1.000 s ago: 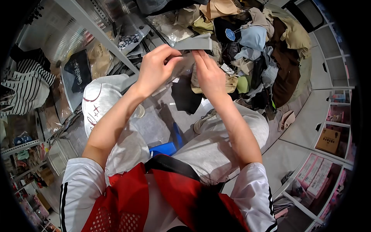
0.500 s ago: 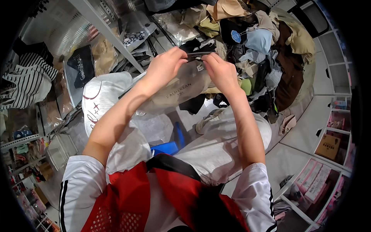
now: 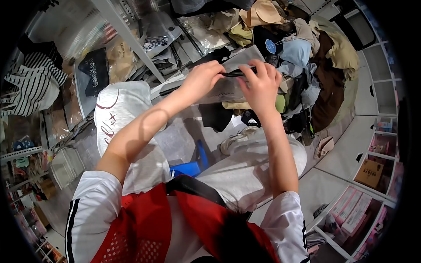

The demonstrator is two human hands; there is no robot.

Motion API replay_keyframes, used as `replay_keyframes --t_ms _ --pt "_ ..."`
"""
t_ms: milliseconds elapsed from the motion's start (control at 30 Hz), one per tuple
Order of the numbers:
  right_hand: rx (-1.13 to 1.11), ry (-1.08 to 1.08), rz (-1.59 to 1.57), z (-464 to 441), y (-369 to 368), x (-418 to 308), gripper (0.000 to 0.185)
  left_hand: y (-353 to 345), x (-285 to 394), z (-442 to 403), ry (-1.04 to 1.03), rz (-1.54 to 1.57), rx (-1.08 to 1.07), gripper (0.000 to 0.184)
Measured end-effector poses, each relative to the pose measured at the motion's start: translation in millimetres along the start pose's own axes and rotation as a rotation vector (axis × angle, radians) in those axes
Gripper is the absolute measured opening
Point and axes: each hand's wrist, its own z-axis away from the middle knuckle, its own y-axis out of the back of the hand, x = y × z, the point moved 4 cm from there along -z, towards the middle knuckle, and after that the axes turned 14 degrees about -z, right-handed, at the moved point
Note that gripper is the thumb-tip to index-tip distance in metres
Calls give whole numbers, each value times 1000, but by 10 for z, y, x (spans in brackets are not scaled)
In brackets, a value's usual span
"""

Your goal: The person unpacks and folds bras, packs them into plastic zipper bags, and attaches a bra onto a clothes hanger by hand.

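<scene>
A clear plastic bag with dark lettering (image 3: 226,93) hangs below both hands, its upper part a grey flap (image 3: 251,56) standing up behind the fingers. My left hand (image 3: 204,81) is closed, thumb and fingers pinching the bag's dark edge. On the other side my right hand (image 3: 262,85) has its fingers bent round the same dark edge, the thumb under it. The dark strip (image 3: 232,73) spans the short gap between the hands. What lies inside the bag is hard to make out.
A big heap of clothes (image 3: 322,79) lies at the upper right. Packaged garments (image 3: 93,72) and a striped garment (image 3: 33,87) are at the left, by a metal shelf post (image 3: 127,39). Below the hands is a blue object (image 3: 186,168). Shelves with boxes (image 3: 369,172) stand at the right.
The bag's lettered face has tilted and shows less than half a second ago, and the grey flap shows again above. Both hands have moved slightly right, the right fingers more spread.
</scene>
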Motion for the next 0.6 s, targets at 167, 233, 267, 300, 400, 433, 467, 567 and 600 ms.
replay_keyframes --t_ms 167,233,267,300,400,433,467,567,600 --pt "-32 100 -69 99 -209 6 25 21 152 6 -87 1 126 9" --pt "-39 94 -134 81 -174 15 17 98 157 -4 -85 13 135 10" --pt "-28 95 -168 77 -143 4 14 100 159 1 -98 8 123 10" --pt "-18 96 -203 79 -118 -2 12 102 164 6 -110 3 110 10" --pt "-38 116 -195 97 -71 26 12 87 135 35 -138 -13 80 11" --pt "-49 126 -187 101 -54 47 12 70 117 47 -144 -20 71 12" --pt "-52 128 -179 120 -52 98 12 72 93 50 -144 -15 70 12" --pt "-40 125 -137 146 46 184 11 97 5 79 -115 -22 66 12" --pt "-32 107 -123 164 84 222 11 123 -37 92 -101 -15 67 11"
